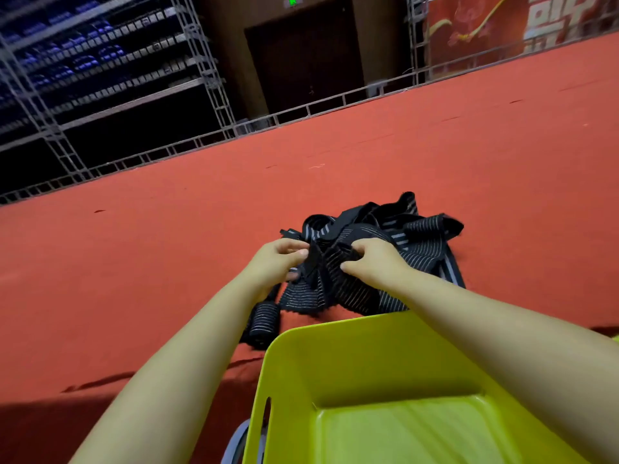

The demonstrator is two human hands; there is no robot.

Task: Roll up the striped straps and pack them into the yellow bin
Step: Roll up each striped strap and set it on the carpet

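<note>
Strap pile [385,249] on red floor [167,262]: left hand [278,259] & right hand [375,262], fingers pinching strap. Advice: roll tight, edges aligned. Yellow bin [301,363] w/ nothing inside.

Foreground evenly lit, red carpet [435,155] bright; background shelving [100,72] dim, bluish; soft arm shadows lower left; wide-angle bending at edges; slight overall softness.

Red carpet [435,155] spread across the whole floor. Metal truss railing [301,112] ran along its far edge. Tiered blue seating [83,58] beyond the far-left corner, dark double door [304,55] under a green exit sign [292,0], red banner [485,21] far right.
</note>
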